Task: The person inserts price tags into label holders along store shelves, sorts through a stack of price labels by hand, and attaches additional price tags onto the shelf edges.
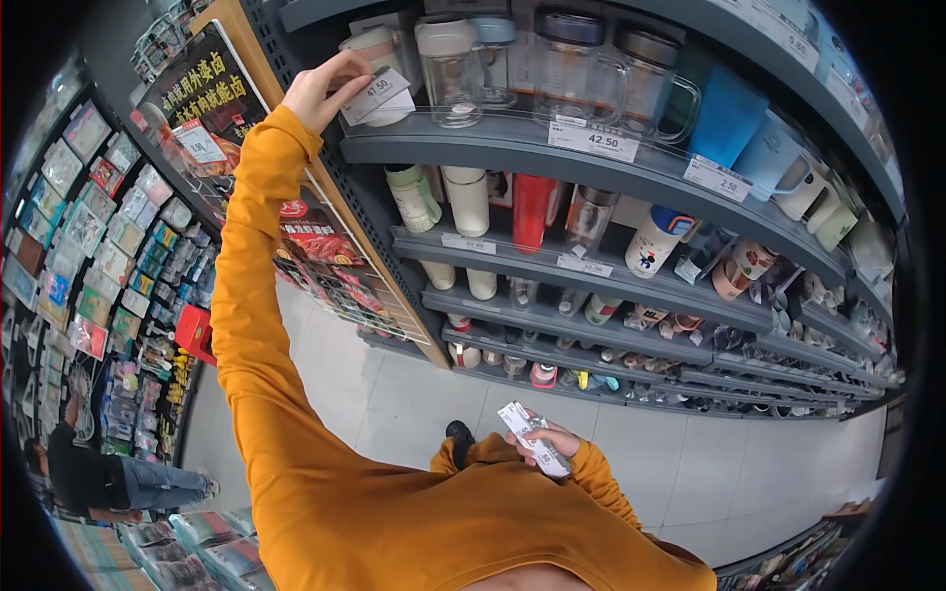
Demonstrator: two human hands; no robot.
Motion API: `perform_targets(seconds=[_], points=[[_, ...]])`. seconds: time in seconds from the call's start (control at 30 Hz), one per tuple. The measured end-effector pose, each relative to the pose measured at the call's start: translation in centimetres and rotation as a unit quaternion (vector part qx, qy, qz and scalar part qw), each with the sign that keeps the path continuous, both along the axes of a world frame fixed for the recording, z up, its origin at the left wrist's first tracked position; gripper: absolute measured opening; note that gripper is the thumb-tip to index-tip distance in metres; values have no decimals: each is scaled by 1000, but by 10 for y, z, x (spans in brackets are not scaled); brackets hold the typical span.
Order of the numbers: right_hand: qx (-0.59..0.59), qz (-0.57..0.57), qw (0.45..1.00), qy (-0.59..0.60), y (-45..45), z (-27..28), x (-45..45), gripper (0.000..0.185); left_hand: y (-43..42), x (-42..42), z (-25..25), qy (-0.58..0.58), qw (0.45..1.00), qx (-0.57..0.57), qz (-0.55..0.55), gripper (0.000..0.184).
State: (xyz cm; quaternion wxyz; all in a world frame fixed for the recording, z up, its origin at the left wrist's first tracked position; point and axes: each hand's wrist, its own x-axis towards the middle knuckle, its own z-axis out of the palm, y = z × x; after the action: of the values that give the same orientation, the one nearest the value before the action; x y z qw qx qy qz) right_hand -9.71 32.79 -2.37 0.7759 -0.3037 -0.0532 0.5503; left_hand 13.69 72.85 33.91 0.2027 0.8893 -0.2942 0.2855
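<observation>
My left hand (328, 91) is stretched up to the top visible shelf at the left, thumb and fingers pinching a white price tag (378, 95) that reads 47.50. Another white tag appears just under it. Behind the tag stands a pale cup (372, 49), partly covered. Beside it are clear glass bottles, among them one with a white lid (448, 69). Low in front of my body, my right hand (554, 441) is closed round a stack of printed white price tags (532, 440).
Dark shelves (473, 143) hold several rows of cups and bottles, with a 42.50 tag (593, 139) on the front edge. Hanging food packets (320, 231) flank a wooden post (394, 286) at the left. A person in dark clothes (89, 468) is at the far left.
</observation>
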Motion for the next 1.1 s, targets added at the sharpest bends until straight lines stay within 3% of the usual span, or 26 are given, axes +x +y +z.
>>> perform_targets(seconds=[0.1, 0.23, 0.57, 0.67, 0.73, 0.77, 0.83, 0.87, 0.9, 0.93, 1.0, 1.1], points=[[-2, -1, 1000, 4, 0, -1, -2, 50, 0, -6, 4, -43, 999, -6, -4, 14], [-7, 0, 1000, 4, 1, 0, -4, 48, -6, -6, -4, 48, 999, 18, 4, 15], [-15, -6, 1000, -1, -2, 5, -3, 45, -10, -8, -5, 39, 999, -19, 5, 23], [-16, -15, 1000, 13, -3, -2, -4, 55, -10, -19, -5, -5, 994, -108, -16, 28], [-8, -35, 999, 9, -3, 6, -4, 64, -42, -65, -5, 40, 960, -263, -88, 21], [-3, -44, 999, 9, -2, 8, -5, 69, -57, -91, -10, 89, 954, -275, -74, 20], [20, -32, 999, 12, 1, 4, -6, 65, -93, -129, -38, 183, 970, -129, -100, 16], [31, -24, 999, 13, 1, 1, -6, 63, -111, -137, -66, 337, 918, -113, -178, 15], [41, -16, 999, 15, 0, -2, -7, 61, -131, -140, -104, 411, 869, -54, -269, 20], [50, -8, 999, 15, -1, -4, -7, 59, -152, -149, -153, 419, 841, -47, -339, 24], [67, 5, 998, 10, -3, -6, -4, 56, -181, -171, -219, 423, 834, 106, -337, 31], [80, 35, 995, 49, -7, 3, -6, 49, -197, -185, -255, 461, 816, 94, -335, 28]])
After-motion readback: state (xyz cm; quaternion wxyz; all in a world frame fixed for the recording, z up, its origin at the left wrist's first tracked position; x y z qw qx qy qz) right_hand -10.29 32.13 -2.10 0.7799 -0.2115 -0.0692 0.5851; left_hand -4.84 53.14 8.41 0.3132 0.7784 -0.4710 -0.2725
